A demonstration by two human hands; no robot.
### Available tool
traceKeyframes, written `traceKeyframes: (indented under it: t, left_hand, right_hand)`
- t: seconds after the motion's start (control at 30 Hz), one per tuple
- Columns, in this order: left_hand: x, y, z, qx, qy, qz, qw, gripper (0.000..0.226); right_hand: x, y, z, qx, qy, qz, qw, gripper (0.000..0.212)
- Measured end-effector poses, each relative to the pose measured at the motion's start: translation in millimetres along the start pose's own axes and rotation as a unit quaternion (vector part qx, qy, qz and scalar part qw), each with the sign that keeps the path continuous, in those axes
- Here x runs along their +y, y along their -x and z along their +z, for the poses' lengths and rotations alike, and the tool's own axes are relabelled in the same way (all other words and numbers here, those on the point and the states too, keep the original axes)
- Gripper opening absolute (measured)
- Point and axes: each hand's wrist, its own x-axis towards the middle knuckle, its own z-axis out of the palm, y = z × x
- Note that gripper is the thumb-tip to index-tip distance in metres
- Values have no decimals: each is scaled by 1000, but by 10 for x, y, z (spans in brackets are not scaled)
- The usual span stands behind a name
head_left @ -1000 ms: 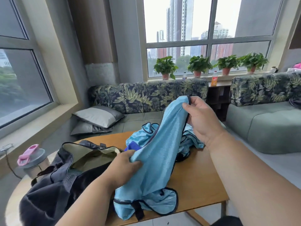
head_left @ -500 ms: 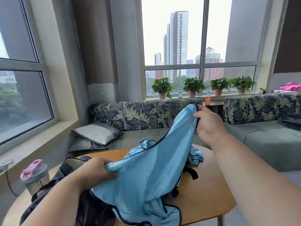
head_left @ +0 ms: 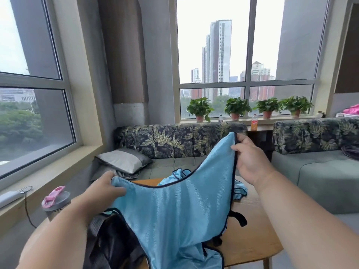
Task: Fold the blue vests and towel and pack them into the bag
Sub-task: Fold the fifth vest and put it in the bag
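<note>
Both hands are pinching the blue vest (head_left: 174,206), the left hand (head_left: 105,188) at nine o'clock and the right hand (head_left: 250,162) at two o'clock, likely stretching it flat for folding.

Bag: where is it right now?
Head view, lower left: the dark bag sits on the table, partly behind the blue vest, below the left hand.
</note>
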Motion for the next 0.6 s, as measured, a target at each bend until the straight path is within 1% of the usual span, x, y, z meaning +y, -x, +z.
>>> traceKeyframes:
  t: [0.07,0.1,0.17,0.23,0.3,0.4,0.47,0.53,0.6]
  left_hand:
    - [68,24,0,-18,76,-37,996,29]
    - [89,20,8,-15,109,-55,992,26]
    - [125,4,55,3,168,-66,984,12]
    - [187,-4,151,13,200,-56,978,5]
    - [302,3,290,0,224,-39,974,11]
    - [480,-9,541,-15,230,6,973,23]
    - [577,-1,684,-19,266,13,964,20]
    - [660,20,779,-52,331,0,942,20]
    - [730,40,838,-113,423,-26,898,23]
  right_hand:
    - [55,20,16,-6,13,8,1000,35]
    - [74,34,24,-11,17,10,1000,35]
    - [108,57,49,-22,26,10,999,33]
    - [160,81,89,-35,45,12,998,33]
    - [225,133,160,-57,55,21,997,34]
    - [335,280,327,-118,52,36,991,35]
    - [397,397,443,-168,42,50,984,34]
    - [446,506,540,-216,39,64,974,33]
    - [501,582,621,-246,54,68,965,33]
